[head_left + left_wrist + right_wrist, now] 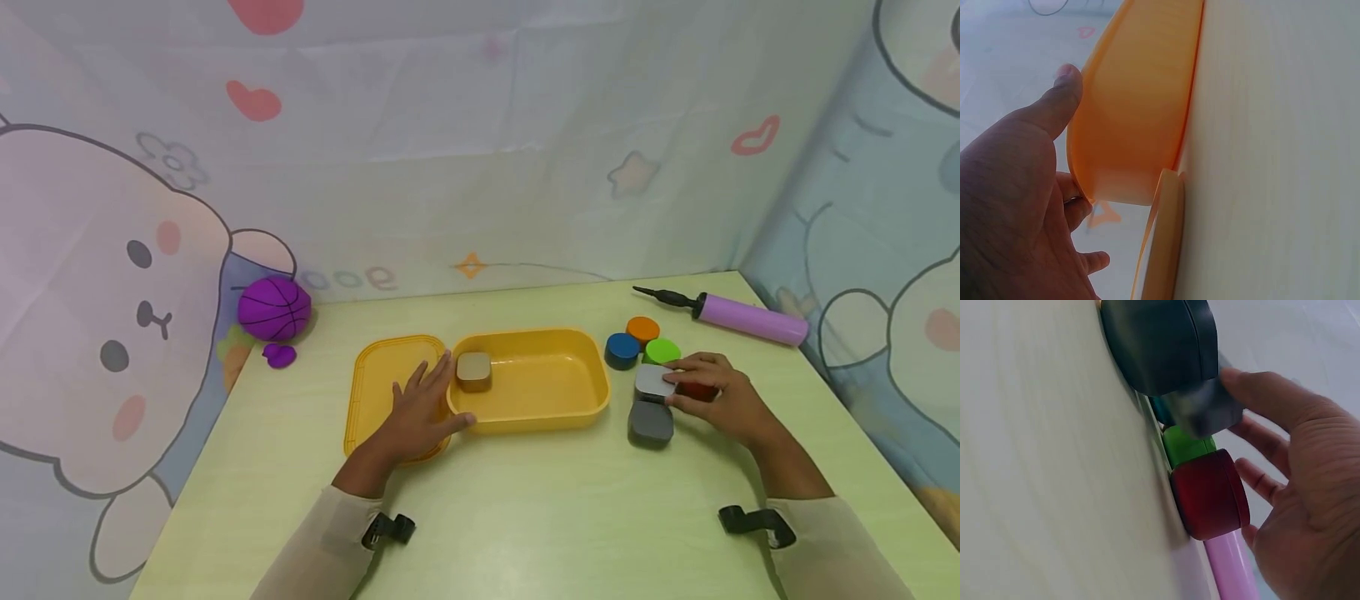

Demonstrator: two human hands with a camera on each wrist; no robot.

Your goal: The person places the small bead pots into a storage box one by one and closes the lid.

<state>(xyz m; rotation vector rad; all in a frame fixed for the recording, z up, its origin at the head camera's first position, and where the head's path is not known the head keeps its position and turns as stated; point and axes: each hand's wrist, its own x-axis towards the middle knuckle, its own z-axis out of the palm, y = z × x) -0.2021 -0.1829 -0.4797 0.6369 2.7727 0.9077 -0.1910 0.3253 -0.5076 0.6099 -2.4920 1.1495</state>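
My left hand [420, 412] rests at the left end of a yellow plastic tub [532, 423], its fingers spread and the thumb over the front rim. Inside the tub, at its left end, sits a small gold square box [474, 372]. To the right, my right hand [723, 398] pinches a silver-grey square box [651, 380] between thumb and fingers. A dark grey box [650, 425] stands just in front of it. Under the right hand, partly hidden, is a red box [1207, 495]. Green [662, 350], blue [622, 351] and orange [642, 328] round containers stand behind.
A yellow lid [378, 383] lies left of the tub, partly under my left hand. Farther left are a purple basketball [274, 308] and a small purple toy [279, 356]. A pink hand pump [750, 318] lies at the back right, near the table edge and the printed cloth wall.
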